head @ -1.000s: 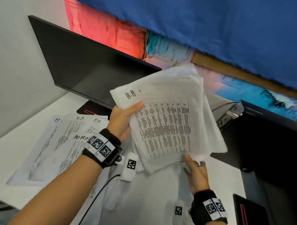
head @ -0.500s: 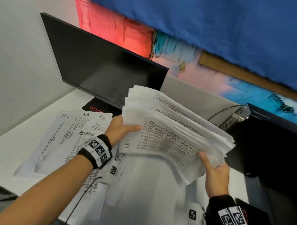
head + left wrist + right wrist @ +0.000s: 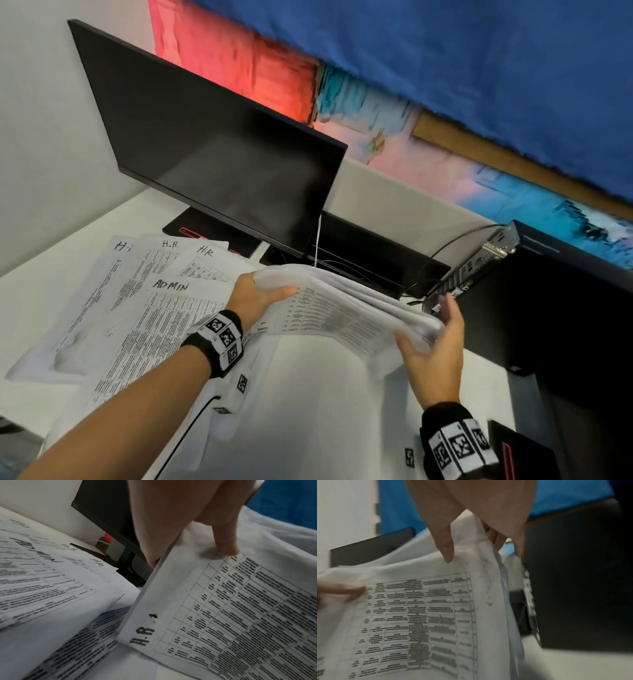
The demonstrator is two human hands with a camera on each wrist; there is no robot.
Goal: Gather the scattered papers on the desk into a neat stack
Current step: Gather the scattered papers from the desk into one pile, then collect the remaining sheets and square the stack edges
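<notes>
Bundle brought down from upright to nearly flat, low over the desk.

A second ago we held the sheaf of papers [image 3: 346,308] tilted up, face toward us; now it lies almost level between both hands, just above the white desk [image 3: 51,294]. Our left hand [image 3: 255,296] pinches the near-left edge, thumb on the printed face and fingers underneath. Our right hand [image 3: 433,346] clasps the far-right edge, thumb on top and fingers curled behind. The edges are still uneven and fanned at the right in the right wrist view. Loose sheets marked "H.R" and "ADMIN" [image 3: 144,308] remain spread on the desk at left, beside the monitor [image 3: 212,144]. We judge the squaring done for now and the bundle about to be set down; the scattered sheets still need adding, so the task is roughly midway.
</notes>
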